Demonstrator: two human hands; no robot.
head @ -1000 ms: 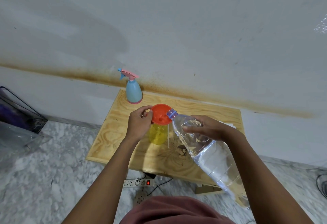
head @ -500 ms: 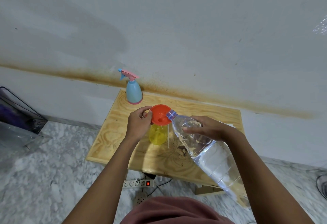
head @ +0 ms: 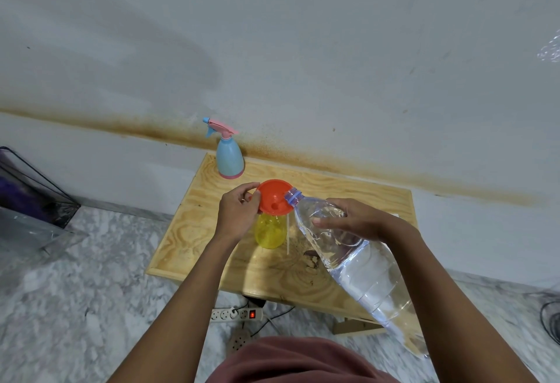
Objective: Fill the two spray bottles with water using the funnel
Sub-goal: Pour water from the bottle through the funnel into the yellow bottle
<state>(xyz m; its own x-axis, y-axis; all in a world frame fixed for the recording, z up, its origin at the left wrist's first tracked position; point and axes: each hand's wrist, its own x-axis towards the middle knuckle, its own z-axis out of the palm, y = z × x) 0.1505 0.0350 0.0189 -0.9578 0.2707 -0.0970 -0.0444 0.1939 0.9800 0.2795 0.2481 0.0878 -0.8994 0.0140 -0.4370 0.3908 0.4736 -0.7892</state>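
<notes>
Now I see the left hand pinching the rim of the round orange plastic funnel, which sits in the neck of the translucent yellow plastic bottle. Right of that bottle, the right hand grips a large clear plastic water bottle, tilted with its mouth at the funnel's edge. Behind the yellow bottle stands a pale blue spray bottle with a pink trigger.

Grainy plywood table, clear glossy plastic water bottle, smooth orange plastic funnel
</notes>
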